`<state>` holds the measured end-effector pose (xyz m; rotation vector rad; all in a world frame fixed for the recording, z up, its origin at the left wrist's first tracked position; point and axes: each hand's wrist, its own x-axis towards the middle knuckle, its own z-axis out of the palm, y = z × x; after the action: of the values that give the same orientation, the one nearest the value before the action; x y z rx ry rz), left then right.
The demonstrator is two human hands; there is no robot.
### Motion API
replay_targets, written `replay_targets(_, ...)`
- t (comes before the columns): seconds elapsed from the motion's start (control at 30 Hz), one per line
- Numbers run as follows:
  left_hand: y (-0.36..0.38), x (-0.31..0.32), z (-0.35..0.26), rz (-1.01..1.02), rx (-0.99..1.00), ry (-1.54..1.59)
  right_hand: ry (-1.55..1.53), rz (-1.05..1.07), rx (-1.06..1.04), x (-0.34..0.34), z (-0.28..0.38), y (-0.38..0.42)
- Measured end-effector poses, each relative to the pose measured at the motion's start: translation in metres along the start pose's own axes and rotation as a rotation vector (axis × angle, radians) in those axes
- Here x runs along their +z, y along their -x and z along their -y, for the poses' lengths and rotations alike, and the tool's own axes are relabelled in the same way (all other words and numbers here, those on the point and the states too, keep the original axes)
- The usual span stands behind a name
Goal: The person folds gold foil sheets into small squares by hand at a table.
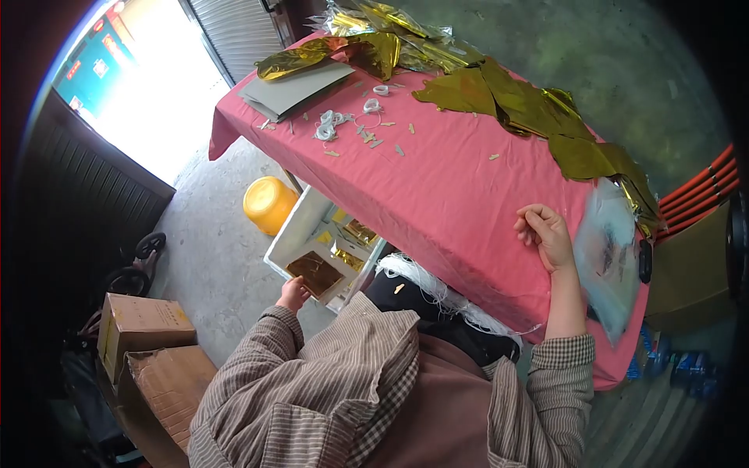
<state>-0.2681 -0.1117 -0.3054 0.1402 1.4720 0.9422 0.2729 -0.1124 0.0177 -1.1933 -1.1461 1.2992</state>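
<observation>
At the lower left of centre, my left hand [292, 294] pinches the edge of a square gold foil piece [315, 274]. The foil is over a white box [282, 234] that stands low beside the table, with more gold pieces [348, 256] inside. My right hand [548, 236] is at the right part of the pink-covered table [460, 210], its fingers curled in and nothing showing in them. Right of that hand lies a clear plastic bag [608, 249]. White strands [421, 281] hang along the table edge by my lap.
Gold foil sheets [499, 93] line the table's far side. Grey boards [296, 87], white string loops [328, 125] and small tags lie at its left end. A yellow bucket [269, 204] and cardboard boxes [148, 327] stand on the floor at left. Orange-red poles [702, 187] are at right.
</observation>
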Motion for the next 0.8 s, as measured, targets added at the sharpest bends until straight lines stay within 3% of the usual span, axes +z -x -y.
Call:
replay_targets(0.07,-0.002,0.005,-0.011,-0.053,-0.105,-0.197,0.007,0.005,0.004,0.000,0.000,0.000)
replay_targets(0.1,0.011,0.018,-0.017,-0.179,-0.152,-0.317,0.005,0.008,0.009,0.001,0.000,0.000)
replay_targets(0.23,-0.008,0.024,-0.001,-0.207,-0.147,-0.362,0.000,0.005,0.009,0.001,0.001,0.000)
replay_targets(0.37,-0.006,0.052,-0.009,-0.033,-0.120,-0.373,0.027,0.007,-0.007,0.002,0.000,-0.002)
replay_targets(0.53,0.078,0.127,-0.089,0.304,0.459,-0.436,0.040,-0.021,-0.017,0.003,-0.003,0.000)
replay_targets(0.73,0.151,0.186,-0.205,0.149,1.385,-0.425,0.103,-0.159,-0.022,0.007,-0.008,-0.004)
replay_targets(0.8,0.169,0.215,-0.235,0.088,1.519,-0.491,0.178,-0.207,-0.036,0.009,-0.010,-0.004)
